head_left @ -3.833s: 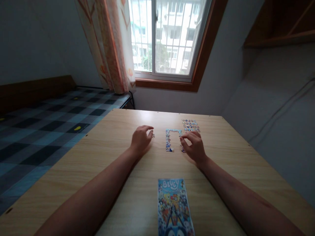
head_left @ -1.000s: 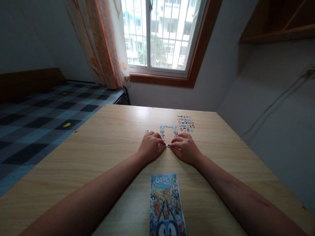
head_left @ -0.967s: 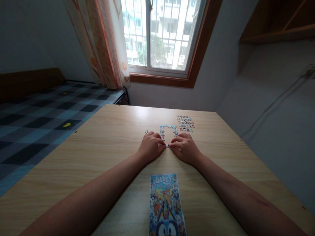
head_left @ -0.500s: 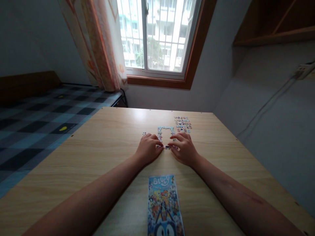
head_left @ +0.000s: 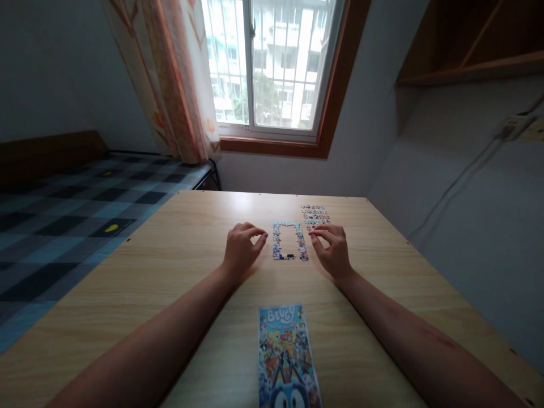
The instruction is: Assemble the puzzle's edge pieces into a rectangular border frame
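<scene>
A rectangular jigsaw puzzle border [head_left: 276, 241] lies on the table, with a gap inside it. My left hand [head_left: 243, 246] hovers just left of it, thumb and index fingertips pinched close together. Right of the border, my right hand [head_left: 331, 248] has its thumb and index fingertips nearly meeting too. Whether a small piece sits in either pinch is too small to tell. Rows of loose puzzle pieces [head_left: 315, 215] lie beyond my right hand. Nearer to me is a picture sheet or box [head_left: 287, 351] marked "Bluey", showing cartoon characters.
The wooden table [head_left: 191, 317] reaches toward a window [head_left: 283, 68] with a curtain [head_left: 178, 85] on its left. A bed with a checked cover [head_left: 76, 215] stands left of the table. On the right wall are a shelf [head_left: 467, 71] and a socket with a cable [head_left: 508, 127].
Both hands have pulled away from the border's near edge, the left hand to the left and the right hand to the right. The whole border now shows. The view has shifted slightly.
</scene>
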Demonstrator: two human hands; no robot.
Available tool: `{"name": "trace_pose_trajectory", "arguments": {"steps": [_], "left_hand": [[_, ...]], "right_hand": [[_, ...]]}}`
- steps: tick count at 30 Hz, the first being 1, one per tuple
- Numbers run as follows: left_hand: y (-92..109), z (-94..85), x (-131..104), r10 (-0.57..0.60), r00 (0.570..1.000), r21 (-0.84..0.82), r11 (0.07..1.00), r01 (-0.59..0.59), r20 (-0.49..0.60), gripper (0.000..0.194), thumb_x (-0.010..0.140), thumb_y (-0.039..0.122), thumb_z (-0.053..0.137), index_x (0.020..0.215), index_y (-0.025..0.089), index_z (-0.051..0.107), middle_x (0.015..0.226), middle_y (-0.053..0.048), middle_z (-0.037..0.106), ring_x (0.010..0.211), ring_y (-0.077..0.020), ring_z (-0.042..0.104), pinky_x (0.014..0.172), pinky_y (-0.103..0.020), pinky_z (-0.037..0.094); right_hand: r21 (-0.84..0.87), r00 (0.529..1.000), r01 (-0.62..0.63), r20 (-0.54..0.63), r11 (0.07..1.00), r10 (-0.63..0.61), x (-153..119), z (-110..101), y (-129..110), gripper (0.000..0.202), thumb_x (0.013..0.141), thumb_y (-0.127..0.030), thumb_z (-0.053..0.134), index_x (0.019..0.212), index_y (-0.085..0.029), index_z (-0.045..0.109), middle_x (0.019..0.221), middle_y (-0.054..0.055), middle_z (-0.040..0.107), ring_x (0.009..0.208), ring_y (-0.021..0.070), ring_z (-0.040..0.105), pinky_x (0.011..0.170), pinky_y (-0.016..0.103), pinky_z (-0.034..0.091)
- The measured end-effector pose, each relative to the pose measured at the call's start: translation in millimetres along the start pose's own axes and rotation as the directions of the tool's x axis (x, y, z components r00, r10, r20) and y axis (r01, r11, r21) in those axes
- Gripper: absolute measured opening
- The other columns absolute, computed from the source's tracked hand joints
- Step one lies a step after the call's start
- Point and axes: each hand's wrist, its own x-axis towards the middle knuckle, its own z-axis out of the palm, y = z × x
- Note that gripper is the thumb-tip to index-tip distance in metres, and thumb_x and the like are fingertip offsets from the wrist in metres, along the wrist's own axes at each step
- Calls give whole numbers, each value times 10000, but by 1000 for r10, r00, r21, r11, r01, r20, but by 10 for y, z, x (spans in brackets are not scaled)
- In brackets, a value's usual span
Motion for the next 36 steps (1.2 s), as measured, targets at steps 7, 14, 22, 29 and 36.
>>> {"name": "trace_pose_trajectory", "arguments": {"steps": [7, 14, 22, 29, 36], "left_hand": [[-516, -157, 162, -352, 935, 265, 905, 333, 29, 290, 878, 310, 549, 1020, 199, 777, 1108, -101, 714, 1076, -291, 605, 961, -407, 455], [-457, -119, 120, -321, 934, 349, 903, 251, 157, 328, 884, 357, 528, 1069, 247, 775, 1142, -74, 716, 1114, -298, 597, 955, -419, 455], [-380, -106, 118, -179, 947, 329, 940, 84, 267, 302, 884, 447, 570, 1026, 295, 788, 1148, -52, 711, 1113, -281, 583, 949, -400, 450], [-419, -62, 116, -147, 959, 230, 969, 90, 243, 239, 863, 362, 594, 920, 248, 796, 1077, -80, 722, 1037, -275, 603, 918, -401, 469], [-440, -32, 121, -92, 969, 165, 985, 55, 228, 191, 847, 301, 603, 921, 213, 757, 985, -86, 724, 977, -264, 609, 917, -394, 466]], "right_hand": [[-27, 994, 13, 113, 1000, -10, -42, 31, -8, 131, 868, -255, 642, 836, -269, 768, 1070, 52, 716, 1092, 265, 579, 1000, 475, 418], [-49, 907, 98, 415, 994, -69, -97, 49, -115, 170, 810, -208, 646, 842, -293, 791, 1439, 45, 555, 1436, 334, 343, 1157, 644, 189], [-15, 866, 95, 495, 995, -75, -87, 38, -112, 175, 815, -221, 643, 828, -298, 799, 1507, 24, 492, 1488, 345, 259, 1169, 680, 119], [-12, 888, 90, 453, 996, -75, -108, 74, -71, 192, 805, -197, 663, 888, -304, 798, 1500, 38, 499, 1469, 350, 303, 1146, 700, 179], [13, 882, 122, 458, 992, -114, -116, 72, -69, 158, 803, -194, 668, 812, -293, 790, 1494, 23, 505, 1467, 362, 298, 1132, 725, 181]]}}
